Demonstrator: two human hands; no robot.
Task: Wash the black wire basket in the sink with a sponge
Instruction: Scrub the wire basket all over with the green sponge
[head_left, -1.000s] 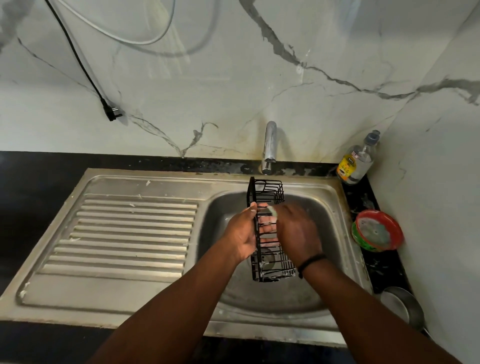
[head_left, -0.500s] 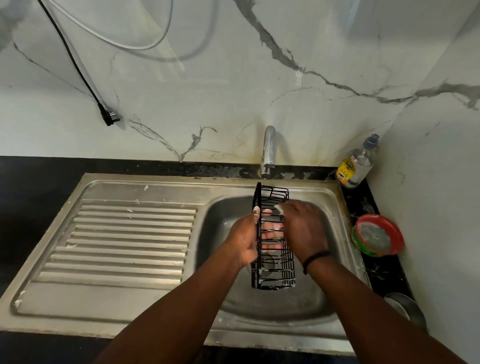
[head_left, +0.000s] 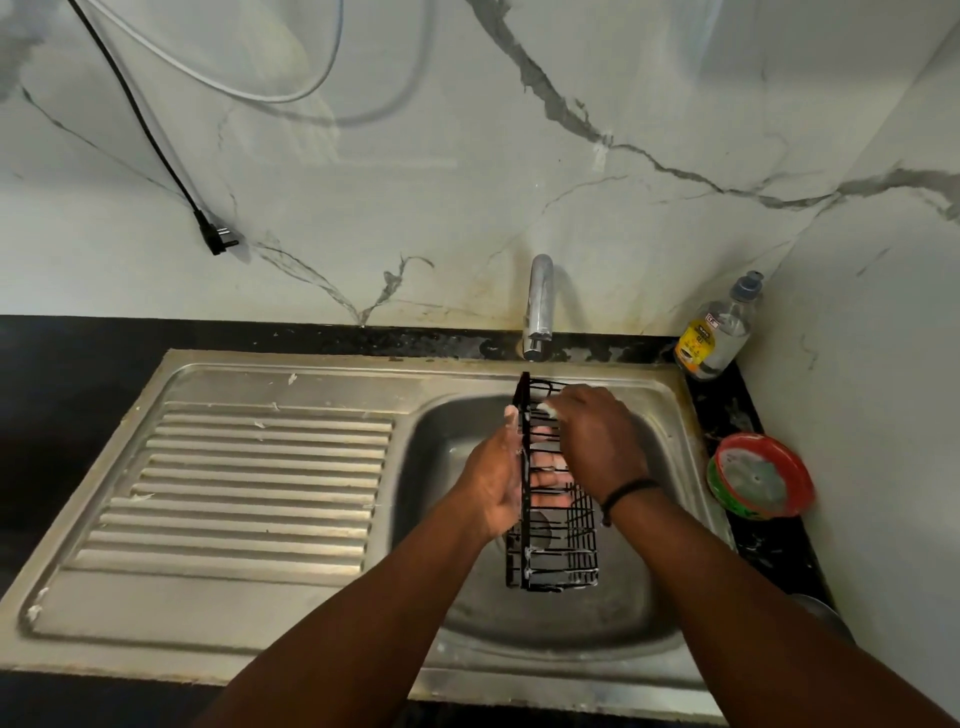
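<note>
Right hand (head_left: 597, 436) moved up to basket (head_left: 556, 540) top, sponge hidden, left hand (head_left: 493, 483) grip still clamped on basket

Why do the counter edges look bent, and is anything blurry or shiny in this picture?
Head view: the wide-angle lens bows the sink rim and the wall lines. The light is dim and greenish; the tap and the draining ridges catch soft glare. The right hand and the black wire basket look slightly smeared, as does the left hand; the sponge is barely visible.
</note>
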